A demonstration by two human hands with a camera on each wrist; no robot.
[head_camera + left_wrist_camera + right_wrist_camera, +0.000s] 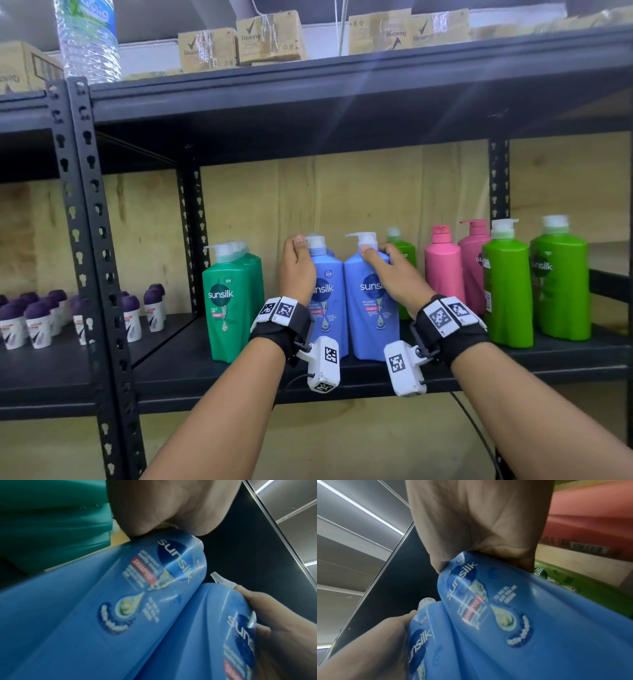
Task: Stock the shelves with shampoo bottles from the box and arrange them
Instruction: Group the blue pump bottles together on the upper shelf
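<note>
Two blue Sunsilk pump bottles stand upright side by side on the black shelf [342, 375]. My left hand [297, 270] grips the left blue bottle [329, 308] round its shoulder, thumb up by the white pump. My right hand [394, 277] grips the right blue bottle [370, 318] at its shoulder, just under the pump. In the left wrist view my left hand [171, 507] sits on top of the left blue bottle [120, 601]. In the right wrist view my right hand [479, 520] caps the right blue bottle [522, 615]. The fingers behind both bottles are hidden.
A row of dark green bottles [226, 301] stands just left of the blue ones. Pink bottles [443, 270] and light green bottles [507, 291] fill the right of the shelf. Small purple-capped roll-ons [37, 318] sit on the left rack. Cardboard boxes [270, 37] are on the top shelf.
</note>
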